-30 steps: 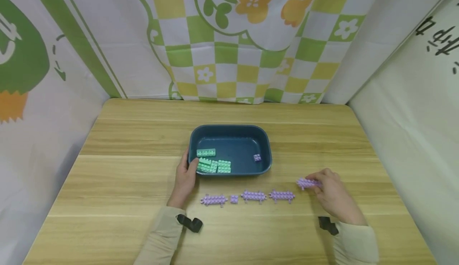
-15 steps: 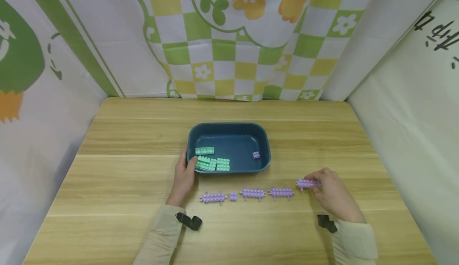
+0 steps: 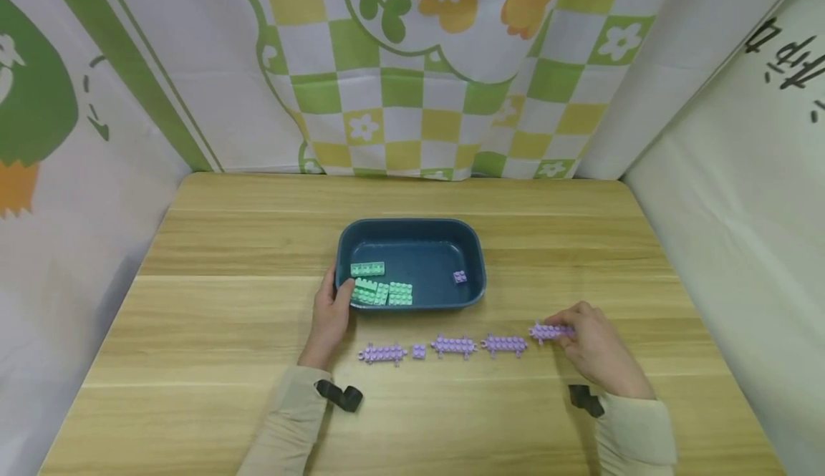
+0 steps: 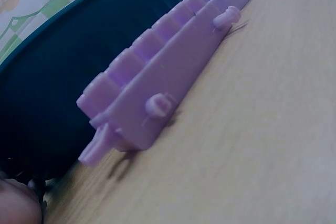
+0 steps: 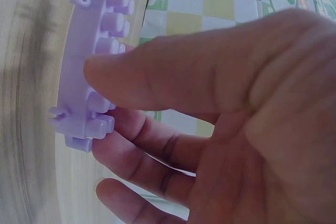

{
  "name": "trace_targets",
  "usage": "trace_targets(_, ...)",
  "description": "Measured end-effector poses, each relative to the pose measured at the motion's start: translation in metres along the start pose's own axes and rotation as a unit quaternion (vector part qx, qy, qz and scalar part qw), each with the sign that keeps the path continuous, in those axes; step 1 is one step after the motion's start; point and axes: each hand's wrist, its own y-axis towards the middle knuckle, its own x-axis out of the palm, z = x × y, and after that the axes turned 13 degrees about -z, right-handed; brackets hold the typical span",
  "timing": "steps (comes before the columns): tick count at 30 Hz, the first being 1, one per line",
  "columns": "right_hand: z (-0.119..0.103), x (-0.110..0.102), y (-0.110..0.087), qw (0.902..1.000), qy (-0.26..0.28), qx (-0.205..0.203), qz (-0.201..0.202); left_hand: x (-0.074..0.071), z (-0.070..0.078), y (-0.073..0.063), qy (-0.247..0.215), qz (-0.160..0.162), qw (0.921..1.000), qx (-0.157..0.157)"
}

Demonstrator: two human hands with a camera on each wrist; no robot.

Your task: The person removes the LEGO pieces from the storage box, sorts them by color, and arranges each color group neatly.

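Note:
My right hand pinches a long purple building block between thumb and fingers, close over the table at the right end of a row. That block has studs along one face and small clips on its sides. To its left lie two more long purple blocks, a small square purple block and another long purple block. My left hand grips the left end of a dark blue tray, thumb over the rim. Inside the tray are several green blocks and one small purple block.
The wooden table reaches back to a checkered, flowered curtain. White printed cloth hangs along the right side, and similar cloth along the left. A black wrist camera sits at the left cuff.
The right hand and its purple block have shifted very slightly left and down toward the row. The left hand keeps its hold on the tray; the whole view has moved a little.

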Motion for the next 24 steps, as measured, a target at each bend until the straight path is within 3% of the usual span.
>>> trace_targets(24, 0.0032, 0.0011, -0.0042, 0.9999, -0.004, 0.000, -0.015, -0.0010, 0.0006, 0.0009, 0.007, -0.005, 1.0000, 0.004)
